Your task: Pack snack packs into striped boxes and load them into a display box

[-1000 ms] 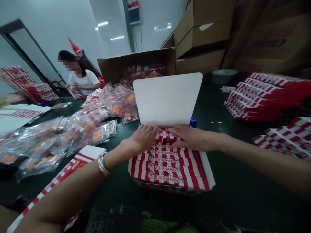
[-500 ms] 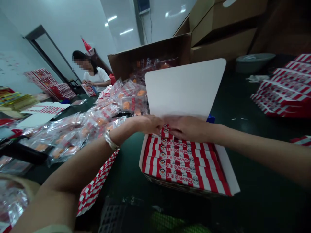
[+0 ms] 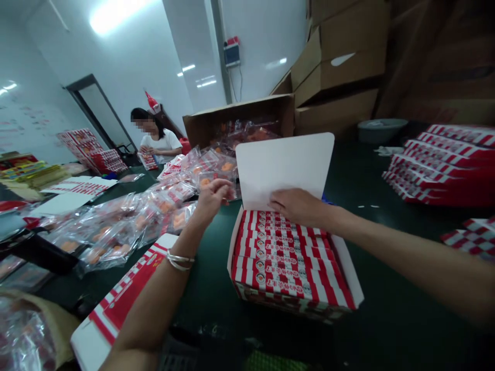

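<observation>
A white-lidded carton stands on the dark green table, packed with rows of small red-and-white striped boxes. Its white lid is raised at the back. My right hand is over the rearmost row, just in front of the lid, fingers stretched leftward and a little blurred; nothing shows in them. To the left of the lid, my left hand is lifted off the carton, its fingers loosely bent and apart, holding nothing visible. Clear packets with orange contents lie beside and behind it.
Under my left forearm lies a red-and-white printed carton. Striped cartons are stacked at right, near a grey basin. Brown cardboard boxes rise behind. Across the table sits a co-worker holding a striped box.
My left hand has left the back row of small boxes and moved left past the lid. My right hand stays at that row. The view has tilted up slightly.
</observation>
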The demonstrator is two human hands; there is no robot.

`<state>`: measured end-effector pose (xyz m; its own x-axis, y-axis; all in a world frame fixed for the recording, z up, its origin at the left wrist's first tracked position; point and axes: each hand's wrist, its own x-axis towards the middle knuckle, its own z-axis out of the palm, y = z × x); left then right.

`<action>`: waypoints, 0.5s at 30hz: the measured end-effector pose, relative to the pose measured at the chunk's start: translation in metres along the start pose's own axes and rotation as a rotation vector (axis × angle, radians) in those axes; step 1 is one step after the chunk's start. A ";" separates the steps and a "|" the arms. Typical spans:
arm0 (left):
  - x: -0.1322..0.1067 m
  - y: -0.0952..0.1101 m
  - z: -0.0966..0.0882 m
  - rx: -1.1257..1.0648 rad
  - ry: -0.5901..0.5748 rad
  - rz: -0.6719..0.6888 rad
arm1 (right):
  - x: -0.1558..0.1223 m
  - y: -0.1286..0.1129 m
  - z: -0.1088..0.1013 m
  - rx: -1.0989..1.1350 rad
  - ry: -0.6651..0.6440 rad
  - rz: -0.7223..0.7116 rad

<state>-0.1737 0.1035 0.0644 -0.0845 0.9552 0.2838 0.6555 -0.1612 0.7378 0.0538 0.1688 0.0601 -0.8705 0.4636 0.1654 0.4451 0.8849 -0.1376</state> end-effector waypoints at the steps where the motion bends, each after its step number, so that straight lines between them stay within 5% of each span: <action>1: -0.006 -0.010 0.006 -0.176 0.131 -0.072 | 0.002 0.004 0.004 -0.017 0.013 -0.002; 3: -0.020 -0.027 0.027 -0.361 0.207 -0.196 | 0.004 0.011 0.019 -0.008 -0.011 -0.040; 7: -0.044 -0.043 0.068 -0.348 0.036 -0.268 | 0.002 0.020 0.044 0.012 -0.038 -0.044; 11: -0.051 -0.048 0.072 -0.411 0.005 -0.284 | -0.006 0.016 0.027 -0.049 -0.039 0.015; 15: -0.047 -0.060 0.069 -0.634 0.047 -0.436 | -0.015 0.007 0.010 -0.107 0.016 0.137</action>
<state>-0.1573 0.0852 -0.0361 -0.2780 0.9556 -0.0977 0.0015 0.1021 0.9948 0.0682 0.1675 0.0473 -0.7973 0.5797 0.1680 0.5795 0.8131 -0.0553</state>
